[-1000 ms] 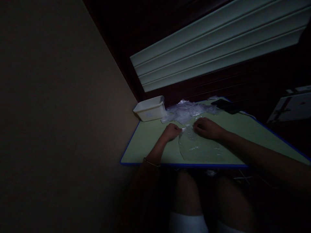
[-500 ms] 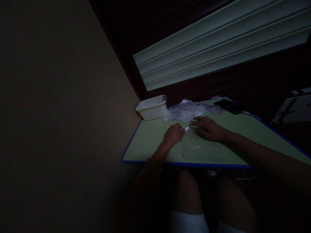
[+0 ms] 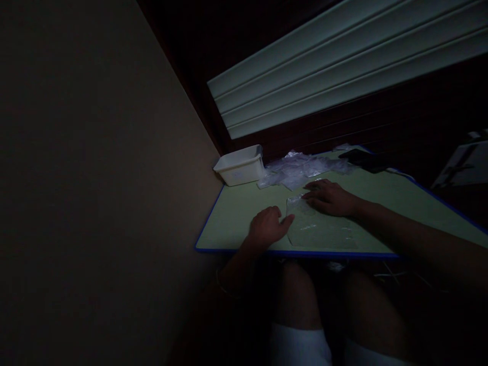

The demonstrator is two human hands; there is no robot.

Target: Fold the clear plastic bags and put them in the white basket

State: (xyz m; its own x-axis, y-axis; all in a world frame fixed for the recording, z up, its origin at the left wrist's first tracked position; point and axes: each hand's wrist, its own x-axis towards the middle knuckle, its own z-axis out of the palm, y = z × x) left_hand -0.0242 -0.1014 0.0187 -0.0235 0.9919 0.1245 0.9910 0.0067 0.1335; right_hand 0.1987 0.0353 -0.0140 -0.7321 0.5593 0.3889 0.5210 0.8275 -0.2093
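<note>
A clear plastic bag (image 3: 320, 231) lies flat on the pale green table (image 3: 236, 213), close to its blue front edge. My right hand (image 3: 330, 198) rests on the upper part of the bag, fingers spread and pointing left. Just left of the bag is my left hand (image 3: 268, 226), its thumb apart from the curled fingers and nothing seen in it. Beyond both hands lies a pile of crinkled clear plastic bags (image 3: 295, 170). The picture is dim, and the fingertips are hard to make out.
At the back left corner stands a white plastic bin (image 3: 240, 168). A dark flat object (image 3: 364, 160) lies at the back right, with a pale cable near it. A plain wall (image 3: 114, 178) rises along the left. My knees are under the front edge.
My left hand has come away from the bag's upper left corner, moving left and nearer to me, and its thumb has opened. My right hand stays on the bag. The view has shifted slightly.
</note>
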